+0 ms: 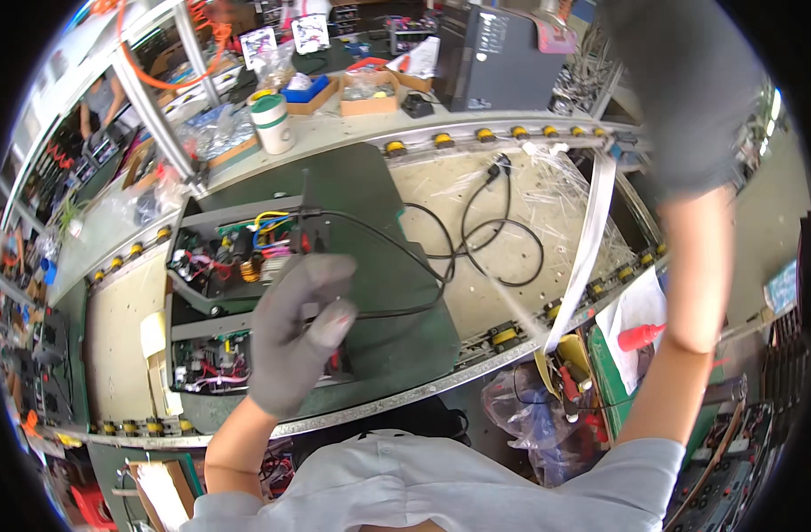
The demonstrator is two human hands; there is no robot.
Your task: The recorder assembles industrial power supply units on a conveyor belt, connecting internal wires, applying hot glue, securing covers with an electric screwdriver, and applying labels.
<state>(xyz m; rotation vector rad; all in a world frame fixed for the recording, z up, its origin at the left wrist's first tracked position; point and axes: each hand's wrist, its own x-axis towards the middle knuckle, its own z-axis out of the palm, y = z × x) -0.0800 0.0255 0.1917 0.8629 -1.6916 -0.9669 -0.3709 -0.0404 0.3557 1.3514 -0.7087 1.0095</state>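
Note:
My left hand (295, 337), in a grey glove, hovers over two open metal housings, thumb and forefinger apart. The far housing (233, 257) shows circuit boards, a copper coil and coloured wires; the near housing (212, 362) is partly hidden by this hand. Black power cords (397, 235) run from the housings' right side and loop to plugs (499, 167) on the bench. One cord passes close to my left thumb; contact cannot be made out. My right hand (702, 97), in a dark grey glove, is raised at the upper right, its fingers smeared by motion.
The housings rest on a dark green board (361, 177) between roller tracks (485, 136). A white post (592, 239) stands right of the cords. Behind are a lidded cup (272, 126), parts boxes (368, 97) and a dark case (512, 66). A red bottle (640, 337) lies at right.

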